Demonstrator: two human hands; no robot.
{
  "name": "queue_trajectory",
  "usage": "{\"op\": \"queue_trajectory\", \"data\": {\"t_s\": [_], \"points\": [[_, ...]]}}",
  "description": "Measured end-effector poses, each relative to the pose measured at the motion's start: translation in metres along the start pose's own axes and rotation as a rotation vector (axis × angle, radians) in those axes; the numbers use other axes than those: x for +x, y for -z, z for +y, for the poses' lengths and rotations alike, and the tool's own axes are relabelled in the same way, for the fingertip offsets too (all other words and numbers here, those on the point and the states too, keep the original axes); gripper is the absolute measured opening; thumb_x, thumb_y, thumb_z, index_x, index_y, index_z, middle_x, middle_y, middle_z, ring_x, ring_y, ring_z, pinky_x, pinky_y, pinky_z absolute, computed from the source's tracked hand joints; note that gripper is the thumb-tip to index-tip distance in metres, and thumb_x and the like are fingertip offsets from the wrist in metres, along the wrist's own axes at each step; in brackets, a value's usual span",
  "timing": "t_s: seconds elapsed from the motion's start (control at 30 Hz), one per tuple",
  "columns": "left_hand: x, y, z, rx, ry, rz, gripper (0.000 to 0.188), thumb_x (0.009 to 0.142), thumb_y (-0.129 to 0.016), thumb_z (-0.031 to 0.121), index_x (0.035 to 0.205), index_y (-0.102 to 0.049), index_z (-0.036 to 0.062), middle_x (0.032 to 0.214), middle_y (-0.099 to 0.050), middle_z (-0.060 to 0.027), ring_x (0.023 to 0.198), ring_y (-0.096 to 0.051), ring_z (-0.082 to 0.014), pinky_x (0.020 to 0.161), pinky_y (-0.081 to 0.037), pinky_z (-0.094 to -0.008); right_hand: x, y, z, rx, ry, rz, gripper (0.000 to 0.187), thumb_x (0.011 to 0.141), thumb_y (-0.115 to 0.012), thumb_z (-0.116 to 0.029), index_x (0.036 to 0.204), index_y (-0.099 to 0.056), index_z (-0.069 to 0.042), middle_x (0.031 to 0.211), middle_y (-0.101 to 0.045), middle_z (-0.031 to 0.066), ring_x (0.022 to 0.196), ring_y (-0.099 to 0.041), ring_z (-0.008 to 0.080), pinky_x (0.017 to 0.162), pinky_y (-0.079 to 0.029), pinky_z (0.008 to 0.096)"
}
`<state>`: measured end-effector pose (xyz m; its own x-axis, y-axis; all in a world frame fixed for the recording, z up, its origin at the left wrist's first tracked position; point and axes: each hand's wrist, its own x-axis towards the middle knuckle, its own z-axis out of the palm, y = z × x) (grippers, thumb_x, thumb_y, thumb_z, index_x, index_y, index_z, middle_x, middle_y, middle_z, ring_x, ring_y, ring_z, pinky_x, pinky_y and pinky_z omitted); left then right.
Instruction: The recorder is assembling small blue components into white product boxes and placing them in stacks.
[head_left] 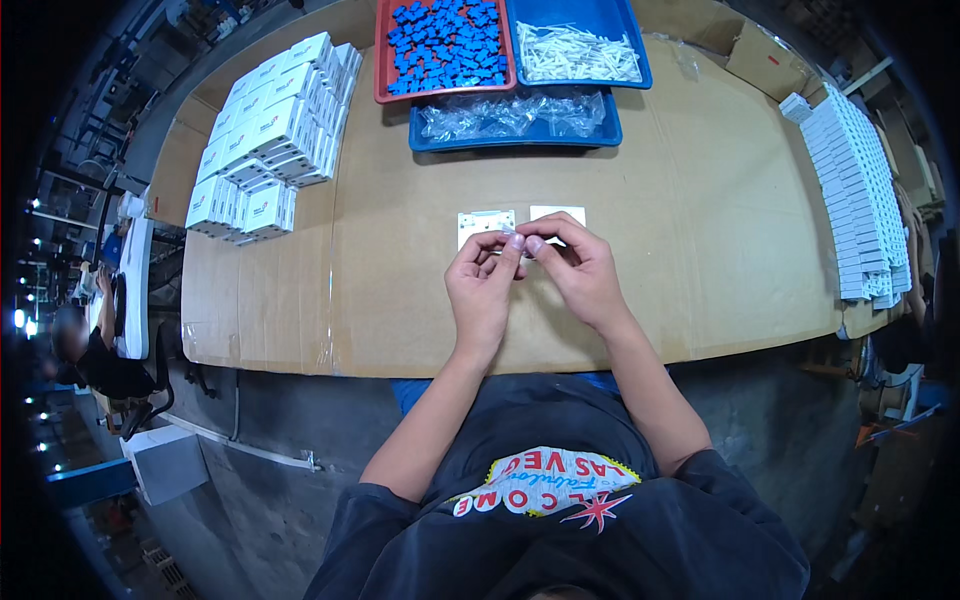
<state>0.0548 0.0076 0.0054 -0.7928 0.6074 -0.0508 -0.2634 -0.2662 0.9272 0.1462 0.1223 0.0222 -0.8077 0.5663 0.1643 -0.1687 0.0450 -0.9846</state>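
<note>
My left hand [484, 284] and my right hand [580, 268] meet above the middle of the table, thumbs and fingertips pinched together. Between them is something small and pale, perhaps clear plastic, mostly hidden by the fingers. Just beyond my left fingers lies a flat white part with small holes or fittings [485, 219], its near side covered by the hand. Beside it, past my right fingers, a plain white flat piece [560, 212] lies partly hidden.
At the back stand a red tray [382, 60] of blue plastic pieces, a blue tray [643, 60] of white slim pieces and a lower blue tray [520, 147] of clear bags. White boxes [265, 125] are stacked left, white parts [850, 195] right. A person [110, 340] sits far left.
</note>
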Motion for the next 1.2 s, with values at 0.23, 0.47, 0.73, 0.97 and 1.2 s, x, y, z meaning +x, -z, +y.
{"op": "queue_trajectory", "data": {"t_s": [0.23,0.47,0.73,0.97,1.2], "points": [[-0.001,0.002,0.001,0.006,0.006,-0.03,0.02,0.104,-0.071,0.016,0.112,-0.071,-0.0017,0.096,-0.074,-0.0056,0.081,-0.067,-0.0081,0.071,-0.053,-0.0232,0.001,0.004,0.004,0.211,-0.118,-0.015,0.022,0.099,-0.07,-0.001,0.12,-0.069,0.005,0.115,-0.068,0.0078,0.105,-0.067,0.0122,0.09,-0.059,0.027],[0.003,0.006,0.001,0.145,-0.006,-0.038,0.018,0.103,-0.071,0.014,0.113,-0.073,-0.0007,0.094,-0.075,-0.0045,0.081,-0.065,-0.0062,0.07,-0.051,-0.0223,0.001,0.014,0.006,0.128,-0.155,-0.06,0.026,0.098,-0.071,-0.001,0.123,-0.068,0.005,0.116,-0.071,0.0092,0.102,-0.069,0.0116,0.087,-0.06,0.0255],[0.002,0.009,0.001,0.219,0.009,0.004,0.012,0.102,-0.071,0.01,0.107,-0.071,-0.0007,0.09,-0.072,-0.0023,0.081,-0.064,-0.0045,0.069,-0.048,-0.0175,-0.001,0.011,0.01,0.03,-0.205,-0.005,0.022,0.099,-0.068,-0.001,0.12,-0.072,0.003,0.114,-0.073,0.0077,0.099,-0.07,0.0106,0.083,-0.058,0.0237],[0.002,0.01,0.006,0.111,0.032,-0.024,0.013,0.102,-0.071,0.01,0.108,-0.069,-0.0007,0.094,-0.073,-0.004,0.083,-0.067,-0.0059,0.07,-0.05,-0.0188,-0.002,0.01,-0.001,-0.064,-0.047,-0.118,0.027,0.097,-0.071,-0.002,0.124,-0.072,-0.002,0.112,-0.068,0.0051,0.1,-0.069,0.0125,0.084,-0.058,0.0248],[0.001,0.007,0.008,0.389,-0.071,-0.058,0.012,0.101,-0.072,0.012,0.105,-0.074,0.0007,0.097,-0.073,-0.0032,0.081,-0.068,-0.0103,0.07,-0.053,-0.0249,0.002,0.014,-0.006,-0.171,-0.08,-0.048,0.022,0.095,-0.075,-0.003,0.117,-0.076,-0.002,0.109,-0.069,0.0051,0.099,-0.069,0.0126,0.081,-0.059,0.0242]]}}
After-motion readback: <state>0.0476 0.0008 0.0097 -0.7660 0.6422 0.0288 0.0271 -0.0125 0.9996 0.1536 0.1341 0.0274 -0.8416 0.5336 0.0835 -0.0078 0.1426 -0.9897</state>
